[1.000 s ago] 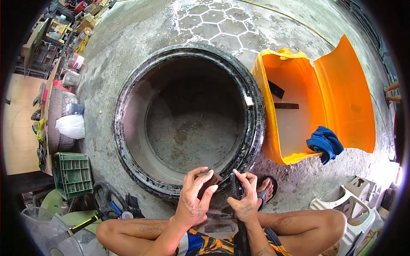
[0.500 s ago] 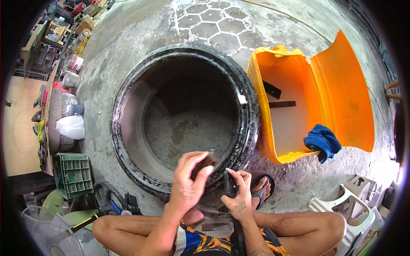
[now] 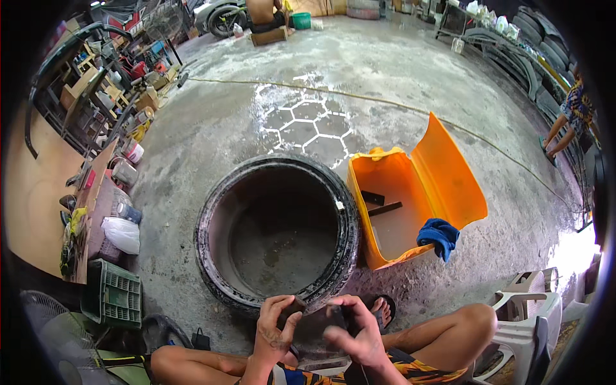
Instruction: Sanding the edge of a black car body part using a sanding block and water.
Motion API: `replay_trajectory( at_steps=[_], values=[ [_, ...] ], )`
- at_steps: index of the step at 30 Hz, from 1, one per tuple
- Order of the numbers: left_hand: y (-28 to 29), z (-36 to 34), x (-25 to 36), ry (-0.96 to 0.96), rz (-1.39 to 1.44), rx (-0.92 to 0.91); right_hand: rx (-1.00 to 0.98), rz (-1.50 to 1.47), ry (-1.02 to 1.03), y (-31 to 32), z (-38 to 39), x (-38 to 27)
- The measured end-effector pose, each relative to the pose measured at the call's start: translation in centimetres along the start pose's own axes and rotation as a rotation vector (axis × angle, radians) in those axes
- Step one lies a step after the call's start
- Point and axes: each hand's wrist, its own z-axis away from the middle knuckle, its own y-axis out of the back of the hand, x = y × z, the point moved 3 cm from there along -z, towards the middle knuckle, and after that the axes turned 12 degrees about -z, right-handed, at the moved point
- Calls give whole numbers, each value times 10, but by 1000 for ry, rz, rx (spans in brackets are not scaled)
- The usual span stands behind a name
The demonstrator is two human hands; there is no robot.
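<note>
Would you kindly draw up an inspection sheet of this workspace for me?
Surface: stained concrete floor, white hexagon pattern.
Job items: round black-rimmed container; orange cut-open container with dark strips inside, blue cloth over its edge.
Clutter: green crate, white bag, white plastic chair.
Grips: left grip pinches a dark block; right grip blurred, hold unclear.
Cables: yellowish line across the floor, cord or hose unclear.
Surroundings: one person at the far end, another person at right.

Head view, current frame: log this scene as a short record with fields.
Left hand: pinches a small dark block
Right hand: holds a blurred dark object
Ahead: large black hollow cylinder on grey concrete floor
Right of cylinder: cut-open orange plastic container, two dark strips inside
Container's near rim: crumpled blue cloth draped over
</note>
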Motion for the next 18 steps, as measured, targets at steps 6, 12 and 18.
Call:
replay_trajectory(
  at_steps=[6,12,18],
  values=[
    [33,23,12,-42,-10,47,148,135,43,-28,2,-35],
    [35,44,11,-39,-16,82,74,-139,-39,-12,-6,-26],
    [18,56,-11,-69,-32,60,81,-286,-132,-2,-3,-25]
  ],
)
